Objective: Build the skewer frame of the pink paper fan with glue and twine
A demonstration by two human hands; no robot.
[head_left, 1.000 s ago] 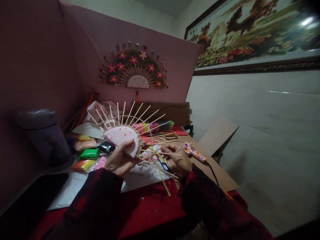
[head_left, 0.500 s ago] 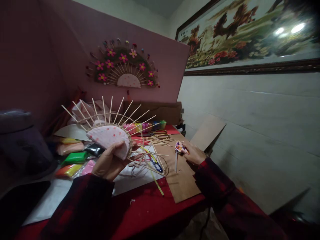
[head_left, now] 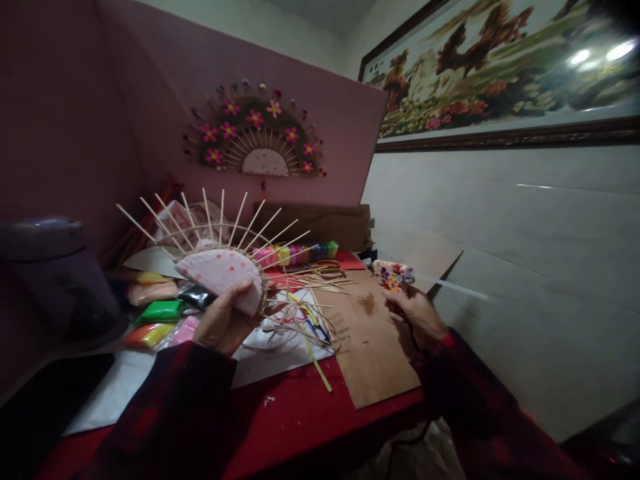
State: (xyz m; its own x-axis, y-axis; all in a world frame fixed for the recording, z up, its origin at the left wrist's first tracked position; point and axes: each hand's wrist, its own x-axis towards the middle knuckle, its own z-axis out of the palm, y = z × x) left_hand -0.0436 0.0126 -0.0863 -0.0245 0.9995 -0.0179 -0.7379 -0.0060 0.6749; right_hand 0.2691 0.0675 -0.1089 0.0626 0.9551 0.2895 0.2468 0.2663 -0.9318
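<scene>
My left hand (head_left: 231, 320) grips a half-round fan frame (head_left: 217, 272) by its pink, dotted fabric base. Thin wooden sticks radiate from the base, and a cord arc runs across them. My right hand (head_left: 417, 310) is closed around a flower-patterned glue gun (head_left: 394, 275), with a clear glue stick (head_left: 453, 288) jutting from its back end. The gun is raised above the cardboard sheet (head_left: 373, 357), its nozzle end facing left. Below the fan frame, loose twine and blue-handled scissors (head_left: 317, 328) lie on white paper, partly covered by sticks.
Bags of coloured clay (head_left: 159, 311) lie at the left beside a lidded container (head_left: 55, 280). Loose wooden sticks (head_left: 325, 283) and another pair of scissors (head_left: 327, 267) rest behind. A finished flowered fan (head_left: 265, 160) hangs on the pink board. The red tablecloth (head_left: 280, 427) covers the front edge.
My right hand has lifted the glue gun off the cardboard and turned it, so the glue stick now points right. A brown patch shows where it lay. My left hand keeps the fan frame.
</scene>
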